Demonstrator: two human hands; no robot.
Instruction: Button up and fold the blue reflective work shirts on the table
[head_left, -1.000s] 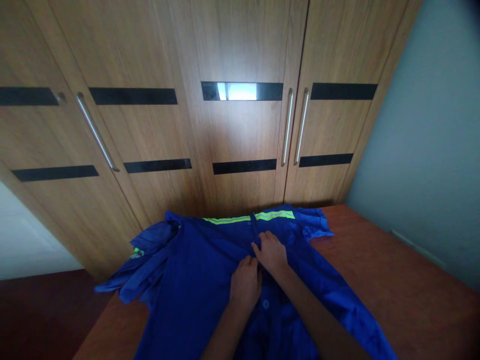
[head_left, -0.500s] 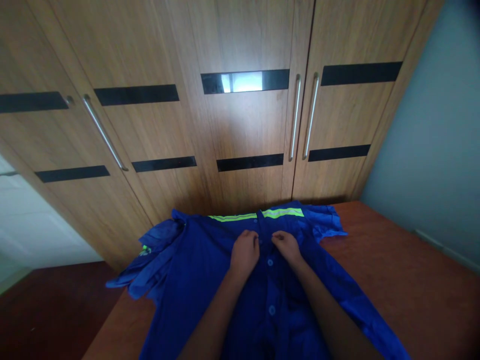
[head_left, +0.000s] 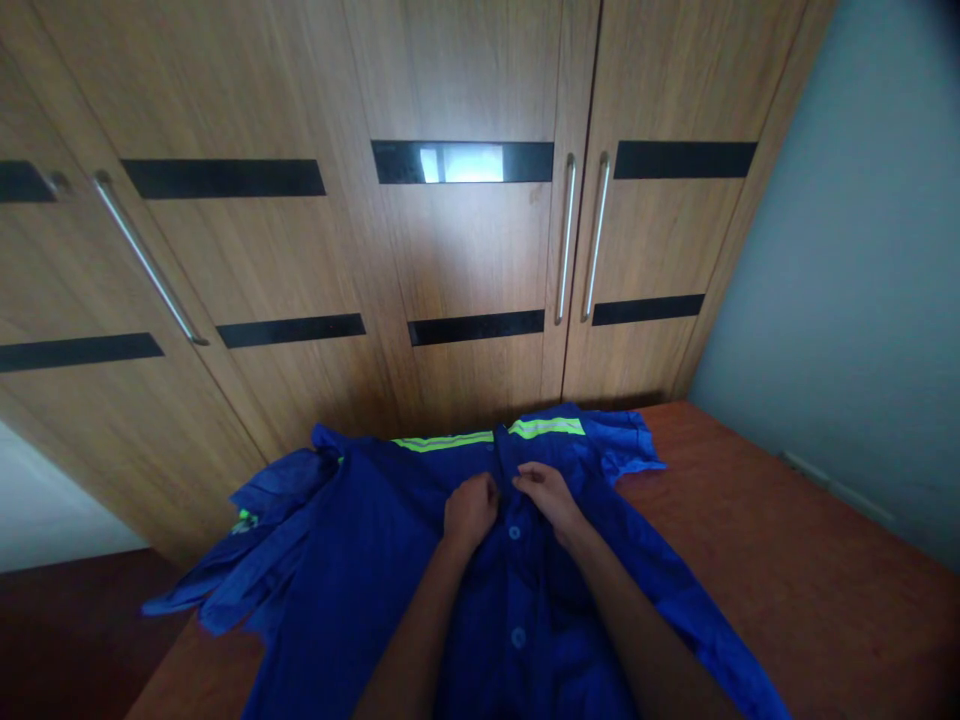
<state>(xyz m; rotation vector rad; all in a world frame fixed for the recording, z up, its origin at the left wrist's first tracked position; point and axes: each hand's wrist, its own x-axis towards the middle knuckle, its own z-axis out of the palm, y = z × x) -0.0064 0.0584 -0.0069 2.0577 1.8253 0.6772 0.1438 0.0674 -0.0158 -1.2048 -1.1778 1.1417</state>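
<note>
A blue work shirt [head_left: 360, 560] with a buttoned front lies spread face up, its yellow-green reflective strips [head_left: 442, 441] across the far end. My left hand [head_left: 472, 512] is closed on the cloth at the left side of the front opening. Opposite it, my right hand [head_left: 547, 497] pinches the other edge with thumb and fingers. Just below the hands a button [head_left: 514, 533] shows, and a lower button [head_left: 518, 637] sits further down the front strip. Whatever lies between the fingertips is hidden.
The shirt rests on a reddish-brown surface [head_left: 750, 520]. Behind it stands a wooden wardrobe [head_left: 472, 250] with metal handles and dark strips. A grey wall [head_left: 840, 300] bounds the right side. One bunched sleeve [head_left: 255, 550] hangs over the surface's left edge.
The view has swung slightly right, so everything appears further left. My left hand has turned a little and sits slightly lower against the shirt; both hands stay at the front opening.
</note>
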